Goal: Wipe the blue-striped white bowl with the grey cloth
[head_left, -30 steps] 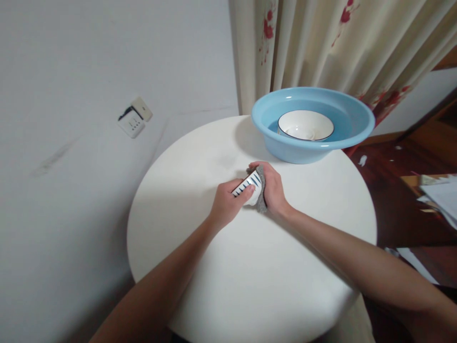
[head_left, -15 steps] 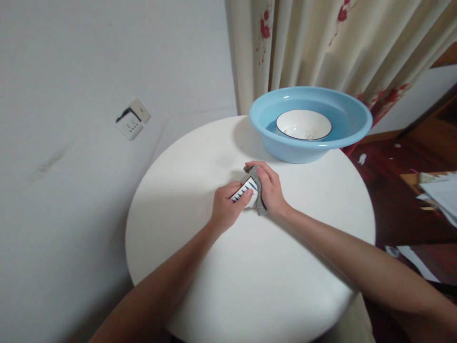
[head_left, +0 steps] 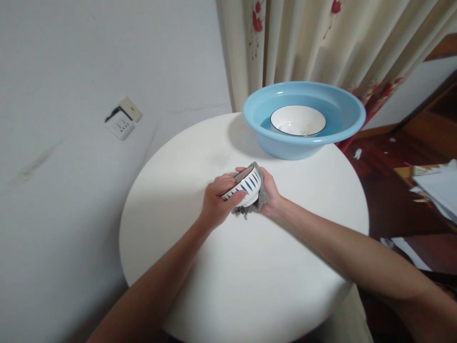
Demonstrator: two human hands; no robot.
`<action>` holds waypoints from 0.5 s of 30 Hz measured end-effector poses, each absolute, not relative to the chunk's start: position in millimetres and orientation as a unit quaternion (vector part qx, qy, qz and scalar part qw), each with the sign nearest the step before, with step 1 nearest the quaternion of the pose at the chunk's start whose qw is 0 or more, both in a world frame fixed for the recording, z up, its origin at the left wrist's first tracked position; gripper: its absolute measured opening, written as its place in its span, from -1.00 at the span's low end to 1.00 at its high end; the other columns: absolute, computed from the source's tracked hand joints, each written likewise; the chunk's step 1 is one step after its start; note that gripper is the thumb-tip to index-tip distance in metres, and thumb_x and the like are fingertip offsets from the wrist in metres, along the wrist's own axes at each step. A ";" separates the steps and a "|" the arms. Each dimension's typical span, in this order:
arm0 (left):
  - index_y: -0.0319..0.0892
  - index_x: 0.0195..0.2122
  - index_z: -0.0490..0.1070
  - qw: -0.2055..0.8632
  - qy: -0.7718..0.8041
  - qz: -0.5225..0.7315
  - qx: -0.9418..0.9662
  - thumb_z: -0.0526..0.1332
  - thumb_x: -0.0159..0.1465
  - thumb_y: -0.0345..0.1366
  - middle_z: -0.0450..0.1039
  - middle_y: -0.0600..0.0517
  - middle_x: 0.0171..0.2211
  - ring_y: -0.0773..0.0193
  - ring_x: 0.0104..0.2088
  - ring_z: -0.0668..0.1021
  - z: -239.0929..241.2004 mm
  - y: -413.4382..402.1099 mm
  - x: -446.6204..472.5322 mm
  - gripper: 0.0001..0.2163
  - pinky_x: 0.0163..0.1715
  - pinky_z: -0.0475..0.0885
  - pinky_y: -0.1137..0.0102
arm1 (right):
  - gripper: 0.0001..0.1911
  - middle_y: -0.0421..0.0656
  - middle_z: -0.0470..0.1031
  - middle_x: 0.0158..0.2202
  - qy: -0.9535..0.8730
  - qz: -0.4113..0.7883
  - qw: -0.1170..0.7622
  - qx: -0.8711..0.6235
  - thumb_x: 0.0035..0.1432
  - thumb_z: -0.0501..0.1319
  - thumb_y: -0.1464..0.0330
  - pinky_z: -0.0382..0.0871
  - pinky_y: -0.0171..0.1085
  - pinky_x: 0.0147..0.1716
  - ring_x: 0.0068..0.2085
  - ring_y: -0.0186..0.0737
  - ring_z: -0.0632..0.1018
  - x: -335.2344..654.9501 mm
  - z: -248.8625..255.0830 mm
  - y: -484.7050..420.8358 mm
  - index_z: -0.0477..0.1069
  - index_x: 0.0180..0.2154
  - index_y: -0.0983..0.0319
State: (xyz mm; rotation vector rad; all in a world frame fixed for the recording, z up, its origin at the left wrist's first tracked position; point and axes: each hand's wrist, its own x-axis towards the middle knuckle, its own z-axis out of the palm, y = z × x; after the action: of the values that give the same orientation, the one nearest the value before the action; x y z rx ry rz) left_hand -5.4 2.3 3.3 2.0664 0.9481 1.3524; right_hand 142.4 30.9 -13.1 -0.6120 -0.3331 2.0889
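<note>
While my left hand (head_left: 214, 205) grips the bowl (head_left: 244, 186) by its rim, thumb inside and fingers closed on the striped outer wall, my right hand (head_left: 269, 193) cups a grey cloth (head_left: 257, 202) against the bowl's base and far side. Both hands are closed on their items; neither is free. The bowl is tilted, mouth toward 10 o'clock, held just above the table (head_left: 250, 276) near its centre. It looks like glazed ceramic: stiff, moderately heavy for its size, breakable if dropped on the hard top, and probably slick if wet. I judge the rim pinch the surest hold, since the curved wall gives little purchase and the foot is covered by the cloth. The cloth is soft and limp; it follows the curve and adds friction under my right palm. At 1 o'clock from the bowl, well apart, a blue basin (head_left: 303, 143) stands at the table's far edge with a second white bowl (head_left: 298, 121) inside it. A curtain (head_left: 303, 43) hangs behind the basin.
</note>
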 end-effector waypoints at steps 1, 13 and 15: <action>-0.16 -0.58 0.30 0.223 0.363 0.478 0.768 0.27 0.29 -0.16 0.31 0.08 -0.57 0.28 -0.44 0.41 4.6 1.8 -4.8 -0.67 -0.27 0.34 0.31 | -0.64 -0.12 0.63 -0.40 -0.137 0.838 0.461 -0.257 0.29 -0.02 0.19 0.60 -0.03 -0.35 -0.35 -0.06 0.63 142.8 -12.7 32.1 0.49 -0.25 0.21; -0.18 -0.53 0.30 0.248 0.465 0.435 0.730 0.13 0.38 -0.20 0.22 0.13 -0.59 0.38 -0.54 0.27 6.7 -9.4 3.3 -0.68 -0.49 0.16 0.41 | -0.64 -0.10 0.61 -0.10 -0.534 0.443 0.623 -0.362 0.33 0.09 0.13 0.39 -0.11 0.09 -0.02 -0.10 0.57 144.8 -19.0 30.3 0.56 -0.13 0.18; -0.18 -0.55 0.24 0.261 0.475 0.437 0.718 0.13 0.38 -0.18 0.16 0.14 -0.60 0.39 -0.55 0.24 4.0 -8.9 4.0 -0.65 -0.50 0.13 0.41 | -0.67 -0.07 0.57 0.00 -0.620 0.347 0.616 -0.340 0.37 0.09 0.16 0.33 -0.08 0.18 0.08 -0.09 0.53 147.2 -17.7 25.0 0.54 -0.04 0.15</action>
State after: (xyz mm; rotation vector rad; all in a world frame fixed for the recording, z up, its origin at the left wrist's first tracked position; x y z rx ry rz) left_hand 4.0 -8.9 4.0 1.9430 1.2850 1.1838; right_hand 147.2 25.0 -17.7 -0.7830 -1.4290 0.7997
